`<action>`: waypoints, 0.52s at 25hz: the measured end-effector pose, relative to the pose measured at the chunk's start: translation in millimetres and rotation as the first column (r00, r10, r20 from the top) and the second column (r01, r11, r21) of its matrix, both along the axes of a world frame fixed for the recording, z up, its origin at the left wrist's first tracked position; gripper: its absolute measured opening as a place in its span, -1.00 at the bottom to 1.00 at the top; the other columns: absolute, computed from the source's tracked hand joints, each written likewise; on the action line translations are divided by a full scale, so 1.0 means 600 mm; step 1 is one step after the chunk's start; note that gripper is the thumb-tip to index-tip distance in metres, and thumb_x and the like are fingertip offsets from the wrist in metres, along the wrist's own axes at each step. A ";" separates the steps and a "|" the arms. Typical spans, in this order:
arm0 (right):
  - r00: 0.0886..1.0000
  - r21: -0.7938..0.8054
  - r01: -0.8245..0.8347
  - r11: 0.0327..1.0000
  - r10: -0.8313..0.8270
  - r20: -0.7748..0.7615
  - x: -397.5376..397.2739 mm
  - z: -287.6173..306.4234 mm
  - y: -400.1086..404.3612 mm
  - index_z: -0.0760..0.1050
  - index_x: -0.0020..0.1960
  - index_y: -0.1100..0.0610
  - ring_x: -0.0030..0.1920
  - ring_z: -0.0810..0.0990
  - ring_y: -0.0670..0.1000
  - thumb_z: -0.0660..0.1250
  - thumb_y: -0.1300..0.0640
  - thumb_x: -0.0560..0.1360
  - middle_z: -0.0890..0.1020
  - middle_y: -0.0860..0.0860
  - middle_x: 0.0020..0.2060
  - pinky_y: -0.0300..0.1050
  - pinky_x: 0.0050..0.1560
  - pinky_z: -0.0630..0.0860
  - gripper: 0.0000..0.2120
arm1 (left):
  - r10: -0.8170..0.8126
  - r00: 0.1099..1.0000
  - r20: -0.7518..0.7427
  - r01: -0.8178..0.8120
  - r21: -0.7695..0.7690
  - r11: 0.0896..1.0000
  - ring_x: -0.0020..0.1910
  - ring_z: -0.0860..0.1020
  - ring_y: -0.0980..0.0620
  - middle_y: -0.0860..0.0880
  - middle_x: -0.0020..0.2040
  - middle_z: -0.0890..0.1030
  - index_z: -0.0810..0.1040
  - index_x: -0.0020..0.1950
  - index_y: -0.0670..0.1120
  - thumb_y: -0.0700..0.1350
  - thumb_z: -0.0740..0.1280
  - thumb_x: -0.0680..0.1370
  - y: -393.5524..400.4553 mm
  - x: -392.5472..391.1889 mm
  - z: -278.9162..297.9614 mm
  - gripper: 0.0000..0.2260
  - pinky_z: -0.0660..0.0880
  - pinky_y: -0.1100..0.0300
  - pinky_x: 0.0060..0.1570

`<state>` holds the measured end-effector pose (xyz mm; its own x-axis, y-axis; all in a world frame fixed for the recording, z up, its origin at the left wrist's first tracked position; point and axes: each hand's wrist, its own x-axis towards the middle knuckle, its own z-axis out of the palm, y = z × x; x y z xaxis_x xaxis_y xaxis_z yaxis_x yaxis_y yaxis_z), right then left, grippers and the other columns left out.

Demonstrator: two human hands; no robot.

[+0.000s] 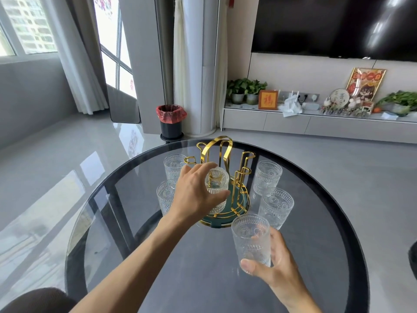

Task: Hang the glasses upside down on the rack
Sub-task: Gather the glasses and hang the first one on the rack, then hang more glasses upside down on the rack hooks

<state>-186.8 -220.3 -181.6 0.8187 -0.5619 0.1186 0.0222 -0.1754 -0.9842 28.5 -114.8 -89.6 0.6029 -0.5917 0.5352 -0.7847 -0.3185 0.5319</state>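
Note:
A gold wire rack (222, 152) with a teal base stands at the far middle of the round glass table (203, 279). My left hand (194, 195) grips an embossed clear glass (217, 184), upside down, over a front peg of the rack. My right hand (274, 265) holds a second glass (251, 238) upright just in front of the rack. Two glasses (173, 166) (165, 195) stand left of the rack, partly hidden by my left hand. Two more glasses (267, 177) (276, 206) stand upright to its right.
The table's dark rim curves round the near and right sides. Beyond it lie a grey tiled floor, a bin with a red bag (171, 119), a white column and a low TV cabinet (316, 123) with plants and ornaments.

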 end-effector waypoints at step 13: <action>0.941 0.235 0.242 0.941 -0.287 0.180 0.014 0.077 -0.013 0.53 0.18 -0.07 0.28 0.55 0.09 0.61 -0.13 0.11 0.64 0.04 0.19 0.17 0.32 0.40 -0.32 | 0.201 0.768 -0.608 -0.366 -0.160 0.917 0.44 0.33 -0.08 -0.05 0.48 0.35 0.21 0.52 0.09 -0.07 0.57 0.33 0.121 0.031 -0.127 -0.16 0.36 -0.08 0.33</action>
